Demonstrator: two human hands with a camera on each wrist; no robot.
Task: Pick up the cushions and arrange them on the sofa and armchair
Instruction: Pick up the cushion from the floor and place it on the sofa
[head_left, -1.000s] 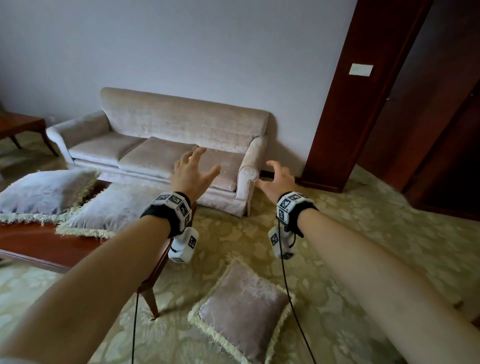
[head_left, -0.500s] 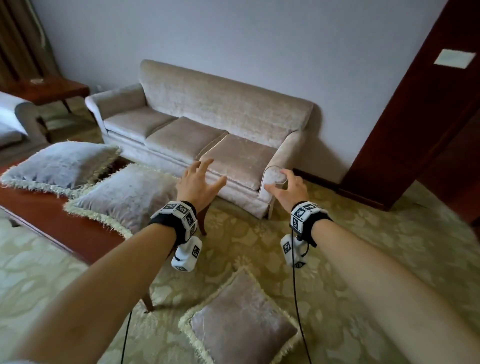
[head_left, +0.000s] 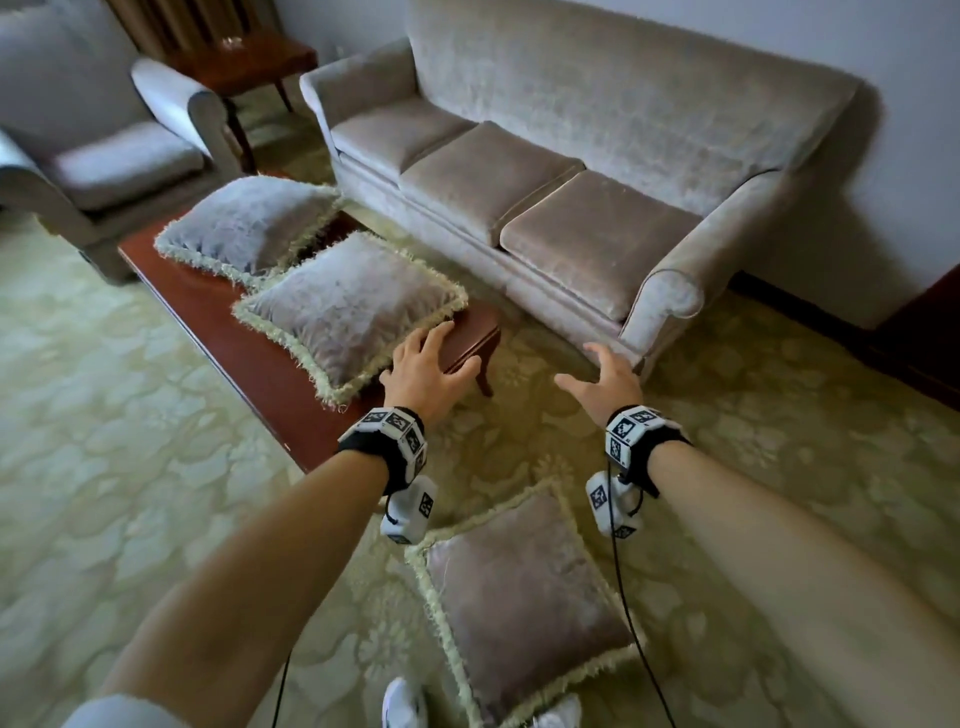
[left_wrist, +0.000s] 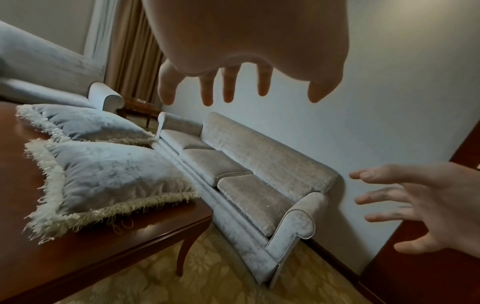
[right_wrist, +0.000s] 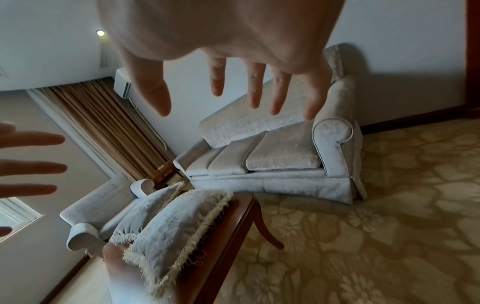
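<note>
Cushions (head_left: 353, 306) on the table (head_left: 249, 358) are now neared by both hands (head_left: 426, 371), spread and empty, so pickup is judged imminent.

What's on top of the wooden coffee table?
Two fringed cushions: near cushion and far cushion, edges overlapping. Bare wood shows on the coffee table around them. Whatever lies under the cushions is hidden. Left hand hovers above the table's corner.

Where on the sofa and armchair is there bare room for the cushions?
All three sofa seats between its arms are bare, and so is the armchair seat. The coffee table is crowded: two cushions overlap there. A third lies on the carpet.
</note>
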